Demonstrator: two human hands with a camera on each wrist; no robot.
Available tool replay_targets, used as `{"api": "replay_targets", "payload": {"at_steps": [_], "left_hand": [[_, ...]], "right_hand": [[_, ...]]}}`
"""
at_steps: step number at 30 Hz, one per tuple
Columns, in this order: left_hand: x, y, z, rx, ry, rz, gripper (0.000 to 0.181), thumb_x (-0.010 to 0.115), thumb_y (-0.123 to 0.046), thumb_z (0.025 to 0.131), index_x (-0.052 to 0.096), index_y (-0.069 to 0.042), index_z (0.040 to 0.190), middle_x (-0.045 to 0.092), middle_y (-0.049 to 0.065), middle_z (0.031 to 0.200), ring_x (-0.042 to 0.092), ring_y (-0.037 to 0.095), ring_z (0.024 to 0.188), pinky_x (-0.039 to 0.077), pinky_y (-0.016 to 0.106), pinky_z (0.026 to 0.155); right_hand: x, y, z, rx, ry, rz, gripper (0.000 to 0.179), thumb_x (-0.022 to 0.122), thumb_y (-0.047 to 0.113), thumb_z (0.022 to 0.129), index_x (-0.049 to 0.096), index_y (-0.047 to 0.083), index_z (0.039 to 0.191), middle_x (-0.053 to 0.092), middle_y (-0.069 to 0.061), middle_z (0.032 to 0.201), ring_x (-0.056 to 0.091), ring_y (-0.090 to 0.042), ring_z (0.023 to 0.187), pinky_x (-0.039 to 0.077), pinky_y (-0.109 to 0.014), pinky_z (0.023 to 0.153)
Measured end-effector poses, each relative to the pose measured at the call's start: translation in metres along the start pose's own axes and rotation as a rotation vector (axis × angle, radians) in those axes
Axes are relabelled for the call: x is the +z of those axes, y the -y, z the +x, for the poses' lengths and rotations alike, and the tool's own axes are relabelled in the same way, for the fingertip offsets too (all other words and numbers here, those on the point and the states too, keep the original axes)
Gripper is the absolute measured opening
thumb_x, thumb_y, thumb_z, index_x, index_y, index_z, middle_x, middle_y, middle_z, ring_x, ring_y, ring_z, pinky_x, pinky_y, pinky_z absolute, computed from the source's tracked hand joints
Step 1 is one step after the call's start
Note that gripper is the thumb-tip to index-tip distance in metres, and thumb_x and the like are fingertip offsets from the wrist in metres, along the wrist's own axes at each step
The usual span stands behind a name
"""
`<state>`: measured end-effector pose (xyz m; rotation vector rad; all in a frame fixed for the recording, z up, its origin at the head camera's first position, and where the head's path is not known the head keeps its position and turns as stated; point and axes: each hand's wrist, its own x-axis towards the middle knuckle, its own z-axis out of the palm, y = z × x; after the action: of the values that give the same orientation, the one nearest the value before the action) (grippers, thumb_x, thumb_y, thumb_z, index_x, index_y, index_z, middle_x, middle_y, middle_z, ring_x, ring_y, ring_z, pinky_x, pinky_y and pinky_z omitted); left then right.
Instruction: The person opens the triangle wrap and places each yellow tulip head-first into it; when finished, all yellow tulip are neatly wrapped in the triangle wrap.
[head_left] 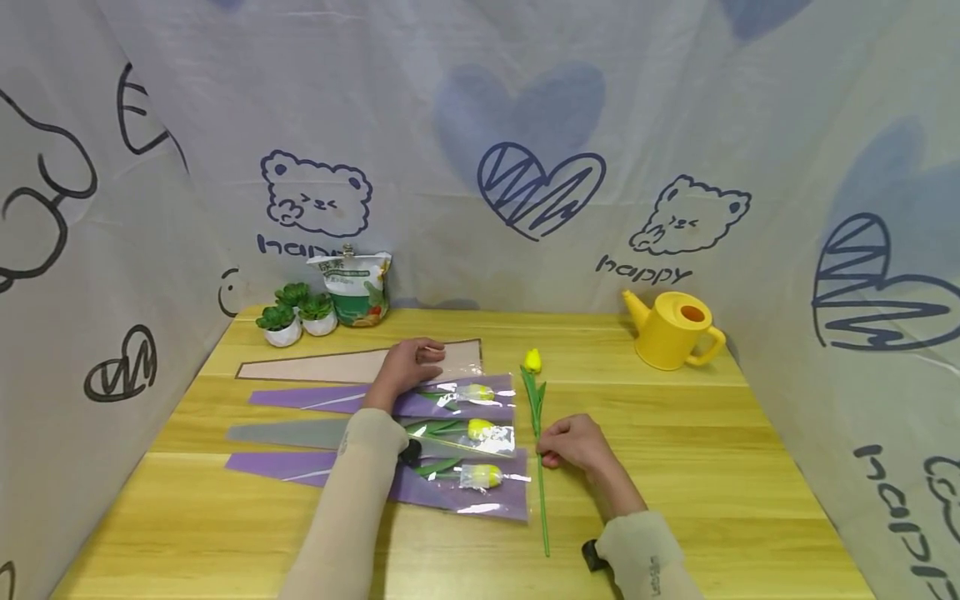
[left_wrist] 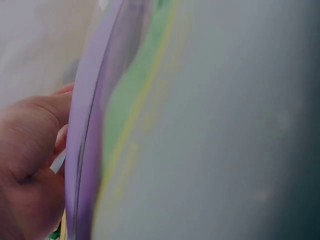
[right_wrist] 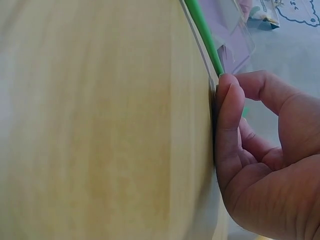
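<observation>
In the head view my right hand pinches the green stem of a yellow artificial tulip, which lies lengthwise on the table. The right wrist view shows thumb and fingertips meeting on the stem. My left hand rests on a pale pink flower sleeve with a dark border, at the back of the row. Its fingers point right, loosely bent. Below it lie a purple sleeve, a grey sleeve and another purple sleeve, each with a yellow tulip inside. Sleeves fill most of the left wrist view.
Small potted succulents stand at the back left, beside a clipped white and green bag. A yellow watering can stands at the back right. Printed cloth walls the wooden table at the back and sides.
</observation>
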<state>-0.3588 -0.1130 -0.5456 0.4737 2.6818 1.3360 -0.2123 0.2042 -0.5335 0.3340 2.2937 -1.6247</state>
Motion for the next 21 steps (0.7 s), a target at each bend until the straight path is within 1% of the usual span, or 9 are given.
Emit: {"api": "replay_targets", "payload": {"at_steps": [3, 6, 10, 15, 17, 21], "left_hand": [[0.0013, -0.0020, 0.0007, -0.009, -0.029, 0.021, 0.034, 0.078, -0.008, 0.092, 0.072, -0.004, 0.125, 0.077, 0.012, 0.116, 0.073, 0.031, 0.110, 0.051, 0.048, 0.105], [0.0019, -0.0035, 0.0013, -0.015, -0.059, 0.042, 0.025, 0.078, -0.009, 0.092, 0.076, -0.005, 0.116, 0.080, 0.011, 0.108, 0.075, 0.030, 0.104, 0.052, 0.047, 0.102], [0.0025, -0.0034, 0.0030, -0.026, -0.090, 0.032, 0.018, 0.079, -0.010, 0.091, 0.080, -0.007, 0.108, 0.081, 0.009, 0.100, 0.077, 0.026, 0.095, 0.054, 0.044, 0.098], [0.0023, -0.0040, 0.0033, -0.032, -0.121, -0.011, 0.016, 0.081, -0.010, 0.090, 0.081, -0.007, 0.106, 0.081, 0.009, 0.095, 0.077, 0.023, 0.088, 0.057, 0.038, 0.090], [0.0024, -0.0045, 0.0020, -0.042, -0.134, -0.037, 0.016, 0.081, -0.009, 0.089, 0.081, -0.007, 0.105, 0.081, 0.009, 0.095, 0.077, 0.023, 0.086, 0.058, 0.033, 0.084], [0.0032, -0.0046, -0.0003, -0.068, -0.160, -0.125, 0.017, 0.082, -0.007, 0.089, 0.081, -0.005, 0.105, 0.080, 0.012, 0.097, 0.076, 0.022, 0.085, 0.055, 0.025, 0.067]], "right_hand": [[-0.0002, 0.0003, -0.0005, 0.001, -0.003, -0.006, 0.006, 0.074, -0.006, 0.083, 0.074, -0.008, 0.089, 0.073, -0.014, 0.073, 0.066, -0.012, 0.056, 0.057, -0.023, 0.056], [-0.0007, 0.0008, -0.0004, 0.000, 0.000, -0.010, 0.005, 0.073, -0.006, 0.083, 0.074, -0.008, 0.088, 0.073, -0.014, 0.072, 0.066, -0.012, 0.057, 0.057, -0.023, 0.056], [-0.0018, 0.0017, 0.0001, -0.003, 0.000, -0.007, 0.004, 0.073, -0.006, 0.083, 0.074, -0.007, 0.087, 0.073, -0.014, 0.072, 0.066, -0.012, 0.057, 0.057, -0.024, 0.056], [-0.0021, 0.0018, 0.0011, -0.009, -0.003, 0.000, 0.005, 0.073, -0.007, 0.081, 0.074, -0.007, 0.086, 0.073, -0.013, 0.071, 0.066, -0.012, 0.055, 0.057, -0.024, 0.055], [-0.0017, 0.0013, 0.0014, -0.010, 0.000, -0.002, 0.004, 0.073, -0.007, 0.081, 0.074, -0.007, 0.086, 0.073, -0.013, 0.070, 0.066, -0.011, 0.055, 0.057, -0.023, 0.055], [-0.0009, 0.0002, 0.0007, -0.010, 0.001, -0.015, 0.003, 0.074, -0.006, 0.082, 0.074, -0.006, 0.085, 0.073, -0.012, 0.070, 0.067, -0.012, 0.056, 0.057, -0.024, 0.056]]}}
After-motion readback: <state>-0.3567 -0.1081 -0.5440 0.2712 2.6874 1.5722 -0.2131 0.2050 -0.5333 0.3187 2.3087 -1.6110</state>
